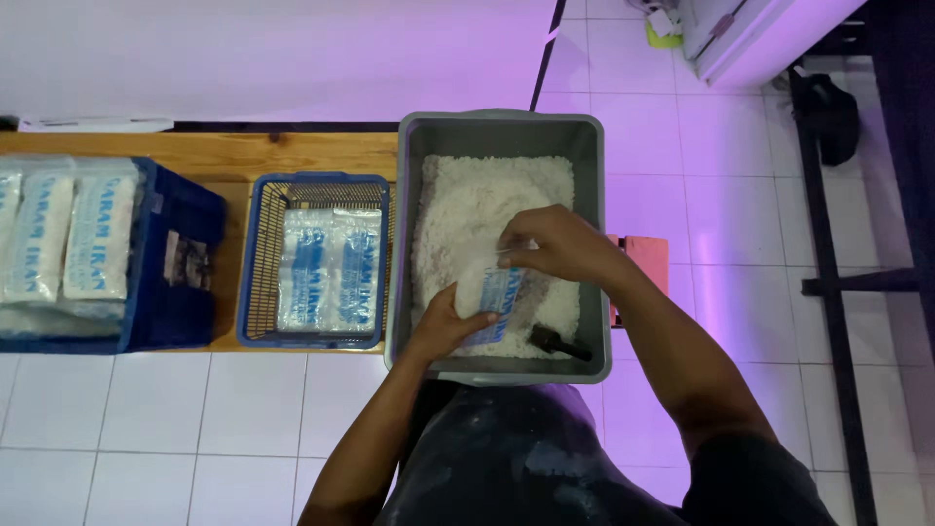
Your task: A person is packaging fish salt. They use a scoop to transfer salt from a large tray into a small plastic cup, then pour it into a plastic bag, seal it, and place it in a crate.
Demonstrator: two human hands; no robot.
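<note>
Over the grey tub [414, 195] of white grains [487, 195], your two hands met on one small clear bag [495, 304] printed in blue. Your left hand [443, 326] cupped the bag from below near the tub's front wall, while your right hand [555, 244] pinched its top, both closed on it. One dark scoop [557, 342] lay on the grains just right of the bag, close to the front right corner. You had open grain surface toward the back of the tub, and white tiled floor [740, 195] lay free to the right. Left of the tub, touching it or nearly so, one blue wire basket [255, 263] on the wooden bench [224, 151] held two filled bags [329, 268] lying side by side, white with blue lettering. Farther left, one dark blue crate [180, 292] carried at least three more such bags [68, 234], cut off by the picture's edge.
</note>
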